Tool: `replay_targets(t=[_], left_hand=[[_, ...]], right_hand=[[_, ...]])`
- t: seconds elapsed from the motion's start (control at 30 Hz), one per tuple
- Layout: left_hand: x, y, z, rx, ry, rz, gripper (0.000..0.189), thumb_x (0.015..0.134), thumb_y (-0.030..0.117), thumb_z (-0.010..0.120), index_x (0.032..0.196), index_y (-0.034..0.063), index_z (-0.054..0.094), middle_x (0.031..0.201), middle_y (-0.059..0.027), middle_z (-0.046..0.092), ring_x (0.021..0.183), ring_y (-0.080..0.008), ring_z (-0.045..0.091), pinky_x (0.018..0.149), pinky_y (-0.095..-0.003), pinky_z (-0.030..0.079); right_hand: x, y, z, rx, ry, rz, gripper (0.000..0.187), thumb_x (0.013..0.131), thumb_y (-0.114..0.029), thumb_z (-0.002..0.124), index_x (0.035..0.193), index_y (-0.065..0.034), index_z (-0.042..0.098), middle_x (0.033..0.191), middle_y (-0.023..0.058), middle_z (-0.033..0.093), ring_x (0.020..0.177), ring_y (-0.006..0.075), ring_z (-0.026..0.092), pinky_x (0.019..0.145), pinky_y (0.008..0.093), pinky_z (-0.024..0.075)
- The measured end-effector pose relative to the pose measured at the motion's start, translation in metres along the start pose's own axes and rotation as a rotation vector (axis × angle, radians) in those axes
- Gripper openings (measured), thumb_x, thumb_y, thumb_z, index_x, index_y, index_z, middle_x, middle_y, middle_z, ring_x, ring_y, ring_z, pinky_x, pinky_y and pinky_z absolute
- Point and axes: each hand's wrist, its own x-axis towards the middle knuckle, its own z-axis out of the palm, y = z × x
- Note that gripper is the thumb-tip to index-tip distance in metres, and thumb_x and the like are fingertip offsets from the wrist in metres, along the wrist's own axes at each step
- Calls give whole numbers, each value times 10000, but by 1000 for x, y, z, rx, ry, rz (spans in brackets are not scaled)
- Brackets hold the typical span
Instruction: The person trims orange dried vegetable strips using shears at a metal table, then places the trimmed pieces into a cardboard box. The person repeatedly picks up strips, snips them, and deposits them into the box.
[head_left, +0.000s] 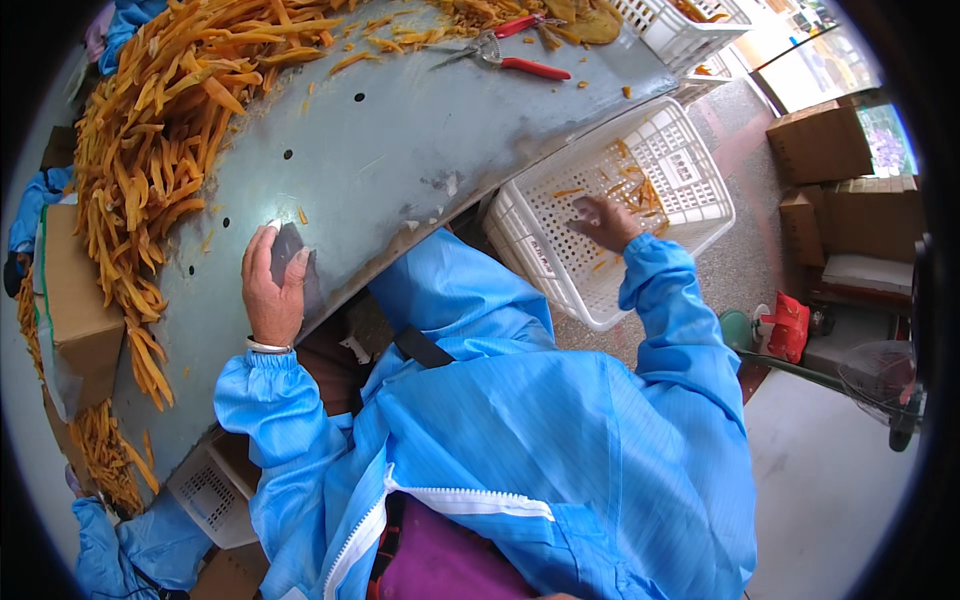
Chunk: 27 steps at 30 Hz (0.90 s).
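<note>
My left hand (276, 289), with a bangle at the wrist, is over the grey metal tabletop (397, 142), fingers apart and holding nothing. A small orange strip (302, 215) lies just beyond its fingertips. My right hand (606, 223) is over a white perforated plastic basket (517, 225); its fingers are slightly curled and apart, with nothing seen in them. Several orange dried strips (637, 191) lie in the basket. A large heap of orange dried strips (165, 112), perhaps sweet potato, covers the far left of the table. Red-handled pruning shears (491, 51) rest at the far side.
More white baskets (675, 34) with orange pieces stand at the upper right. A cardboard box (82, 315) sits at the left beside the heap. Blue-sleeved people are partly visible along the left. Cardboard boxes (821, 142), a red bag (787, 328) and a fan (881, 375) are at the right.
</note>
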Motion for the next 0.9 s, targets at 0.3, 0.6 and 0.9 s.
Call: replay_targets(t=[0.3, 0.6, 0.9], left_hand=[[4, 6, -2, 51, -18, 78, 519, 931, 336, 685, 1301, -8, 564, 1361, -190, 553, 1286, -369, 502, 1097, -440, 384], [1, 7, -3, 66, 53, 100, 480, 868, 263, 729, 1247, 0, 597, 1334, -173, 561, 1264, -367, 506, 1078, -459, 393], [1, 8, -2, 23, 40, 78, 514, 841, 245, 751, 1264, 8, 579, 1360, -173, 534, 1287, -381, 481, 1094, -483, 379]], right_hand=[[22, -136, -34, -44, 359, -636, 140, 894, -114, 668, 994, -16, 674, 911, 197, 660, 856, 378, 660, 738, 432, 528], [154, -166, -69, -602, 550, -296, 237, 904, -333, 667, 962, -105, 687, 1074, 113, 653, 1017, 334, 641, 807, 479, 531], [165, -258, -3, -504, 444, -849, 431, 882, -251, 686, 1270, -80, 612, 1269, 171, 591, 1200, 351, 547, 1037, 429, 457]])
